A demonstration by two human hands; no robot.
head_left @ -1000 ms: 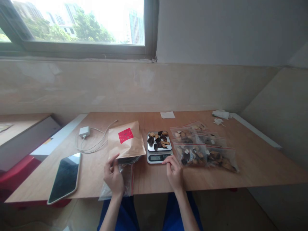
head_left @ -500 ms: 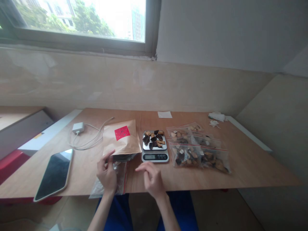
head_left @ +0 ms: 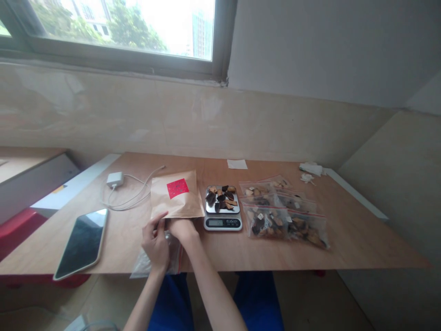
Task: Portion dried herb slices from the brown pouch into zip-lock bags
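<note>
A brown kraft paper bag [head_left: 165, 202] with a red label lies at the middle left, its opening toward me. My left hand [head_left: 155, 241] pinches the bag's near edge. Inside the opening is my right hand [head_left: 182, 230]; its fingers are hidden by the paper. Just right of the bag, a small digital scale [head_left: 223, 224] carries several dried, dark-and-tan curled pieces [head_left: 221, 198]; its display is too small to read. Under my left hand lies a clear zip bag [head_left: 140, 265] with a red seal strip.
Several filled zip bags [head_left: 270, 223] of dried pieces lie right of the scale. A phone [head_left: 82, 243] and a white charger [head_left: 115, 179] with its cable are on the left. A white paper [head_left: 237, 164] and crumpled tissue [head_left: 308, 178] lie along the back of the table.
My right hand has moved left from in front of the scale and gone into the paper bag's opening. My left hand keeps its hold on the bag's edge.
</note>
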